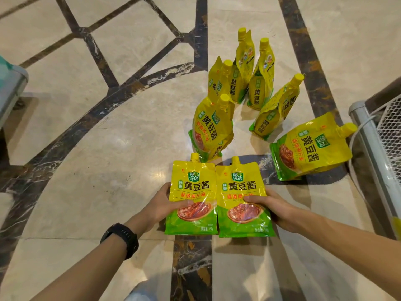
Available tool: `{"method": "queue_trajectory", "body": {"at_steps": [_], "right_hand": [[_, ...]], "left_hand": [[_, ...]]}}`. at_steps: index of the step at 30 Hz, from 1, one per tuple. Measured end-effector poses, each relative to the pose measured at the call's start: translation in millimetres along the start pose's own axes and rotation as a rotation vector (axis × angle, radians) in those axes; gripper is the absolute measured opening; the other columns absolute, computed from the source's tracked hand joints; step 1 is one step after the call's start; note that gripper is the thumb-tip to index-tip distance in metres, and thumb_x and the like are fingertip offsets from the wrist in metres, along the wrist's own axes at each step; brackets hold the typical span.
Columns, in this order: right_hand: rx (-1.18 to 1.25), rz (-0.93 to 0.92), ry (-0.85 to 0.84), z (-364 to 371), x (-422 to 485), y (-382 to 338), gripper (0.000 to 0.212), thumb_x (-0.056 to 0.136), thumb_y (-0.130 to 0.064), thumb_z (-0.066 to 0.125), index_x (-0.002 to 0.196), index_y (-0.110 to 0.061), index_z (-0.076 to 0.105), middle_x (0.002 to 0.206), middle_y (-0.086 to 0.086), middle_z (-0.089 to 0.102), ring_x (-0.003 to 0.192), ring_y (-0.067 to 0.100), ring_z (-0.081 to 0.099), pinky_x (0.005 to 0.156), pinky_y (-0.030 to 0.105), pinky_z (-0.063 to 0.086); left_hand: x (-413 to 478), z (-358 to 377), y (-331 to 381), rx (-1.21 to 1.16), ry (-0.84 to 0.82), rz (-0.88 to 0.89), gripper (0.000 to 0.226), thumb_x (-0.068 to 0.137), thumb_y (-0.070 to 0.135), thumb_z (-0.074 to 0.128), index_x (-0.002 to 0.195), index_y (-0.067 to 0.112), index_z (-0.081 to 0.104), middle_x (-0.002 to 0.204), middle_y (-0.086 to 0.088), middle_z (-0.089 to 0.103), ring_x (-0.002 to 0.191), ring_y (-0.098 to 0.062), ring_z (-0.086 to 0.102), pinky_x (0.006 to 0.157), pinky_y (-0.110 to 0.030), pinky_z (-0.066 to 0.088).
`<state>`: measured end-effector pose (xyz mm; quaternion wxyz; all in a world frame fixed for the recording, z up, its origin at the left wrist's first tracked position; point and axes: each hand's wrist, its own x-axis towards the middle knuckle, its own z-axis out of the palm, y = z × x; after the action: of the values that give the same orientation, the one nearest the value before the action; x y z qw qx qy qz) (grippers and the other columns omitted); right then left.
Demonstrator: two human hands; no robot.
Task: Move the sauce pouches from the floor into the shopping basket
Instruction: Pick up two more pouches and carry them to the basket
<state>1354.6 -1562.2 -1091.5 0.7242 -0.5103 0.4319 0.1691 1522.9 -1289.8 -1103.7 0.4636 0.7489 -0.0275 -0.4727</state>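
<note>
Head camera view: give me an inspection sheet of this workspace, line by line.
Surface: marble floor with dark inlay bands.
Job's things: two sauce pouches held, left pouch and right pouch; more pouches standing on the floor; one flat pouch beside the mesh basket.
Clutter: nothing seen.
Hands: left hand grips the left pouch, right hand grips the right pouch.
Cables: thin white loop beside basket, cable or handle unclear.
Surroundings: grey object at left edge; black watch on left wrist.

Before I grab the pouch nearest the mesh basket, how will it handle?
Probably floppy: the pouch has creased, bulging film. Likely slippery, given its glossy glare. It looks full, so it may feel heavy and sag if lifted by the spout.
</note>
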Motion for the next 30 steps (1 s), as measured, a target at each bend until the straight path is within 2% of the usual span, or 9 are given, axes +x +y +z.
{"method": "queue_trajectory", "body": {"at_steps": [4,9,14,18,20,24,25,28,30], "right_hand": [[-0.003,-0.003,-0.038,3,-4,0,0.062,0.071,-0.016,0.083,0.127,-0.016,0.057,0.114,0.011,0.073,0.103,0.033,0.071,0.096,0.052,0.053],[0.041,-0.003,-0.045,9,-7,-4,0.053,0.078,-0.019,0.077,0.126,-0.019,0.057,0.112,0.011,0.074,0.101,0.033,0.071,0.088,0.047,0.057],[0.092,0.006,-0.059,13,-7,2,0.062,0.073,-0.018,0.077,0.131,-0.019,0.055,0.115,0.013,0.073,0.102,0.035,0.071,0.087,0.048,0.058],[0.102,0.013,-0.040,12,-5,5,0.062,0.075,-0.016,0.077,0.132,-0.018,0.054,0.115,0.013,0.072,0.103,0.035,0.071,0.087,0.049,0.058],[0.099,0.019,-0.026,12,-4,5,0.060,0.076,-0.014,0.077,0.132,-0.019,0.054,0.115,0.013,0.072,0.102,0.035,0.071,0.088,0.050,0.057],[0.089,0.020,-0.027,13,-3,2,0.063,0.073,-0.018,0.080,0.131,-0.019,0.055,0.115,0.012,0.072,0.103,0.034,0.071,0.091,0.053,0.055],[0.085,0.020,-0.029,13,-3,2,0.064,0.072,-0.019,0.081,0.130,-0.019,0.055,0.115,0.012,0.073,0.103,0.034,0.071,0.091,0.052,0.055],[0.075,0.009,-0.010,13,-3,0,0.067,0.067,-0.017,0.084,0.128,-0.016,0.057,0.113,0.013,0.073,0.100,0.034,0.071,0.088,0.050,0.057],[0.072,-0.004,0.004,13,-5,-2,0.067,0.065,-0.014,0.084,0.127,-0.015,0.058,0.111,0.013,0.074,0.099,0.034,0.072,0.085,0.049,0.058]], "left_hand": [[1,1,0,-0.007,0.012,-0.016,0.086,0.060,0.037,0.087,0.134,0.020,0.047,0.124,-0.001,0.066,0.107,-0.019,0.068,0.096,-0.044,0.055],[1,2,-1,-0.024,0.009,-0.033,0.085,0.062,0.035,0.088,0.134,0.022,0.045,0.125,-0.001,0.065,0.108,-0.019,0.068,0.094,-0.041,0.056],[3,1,-2,-0.032,-0.004,-0.037,0.078,0.070,0.030,0.087,0.135,0.022,0.044,0.124,0.001,0.066,0.106,-0.019,0.069,0.092,-0.041,0.057],[5,1,0,-0.062,-0.033,-0.051,0.086,0.064,0.037,0.087,0.137,0.021,0.044,0.122,0.000,0.069,0.101,-0.019,0.073,0.089,-0.042,0.059],[4,2,0,-0.081,-0.037,-0.063,0.083,0.069,0.037,0.086,0.138,0.022,0.044,0.124,0.000,0.068,0.101,-0.019,0.073,0.090,-0.043,0.059],[-1,8,-1,-0.146,-0.057,-0.087,0.073,0.080,0.033,0.081,0.139,0.024,0.039,0.124,0.002,0.066,0.103,-0.017,0.070,0.080,-0.034,0.059],[-3,9,-1,-0.167,-0.062,-0.088,0.079,0.074,0.036,0.085,0.138,0.025,0.039,0.123,0.003,0.066,0.103,-0.016,0.070,0.077,-0.032,0.059],[-2,9,-5,-0.175,-0.064,-0.076,0.119,0.036,0.049,0.099,0.136,0.025,0.040,0.124,-0.002,0.067,0.107,-0.019,0.069,0.078,-0.032,0.060],[0,9,-9,-0.170,-0.059,-0.061,0.120,0.036,0.041,0.100,0.139,0.023,0.040,0.125,-0.003,0.067,0.109,-0.019,0.069,0.083,-0.035,0.060]]}}
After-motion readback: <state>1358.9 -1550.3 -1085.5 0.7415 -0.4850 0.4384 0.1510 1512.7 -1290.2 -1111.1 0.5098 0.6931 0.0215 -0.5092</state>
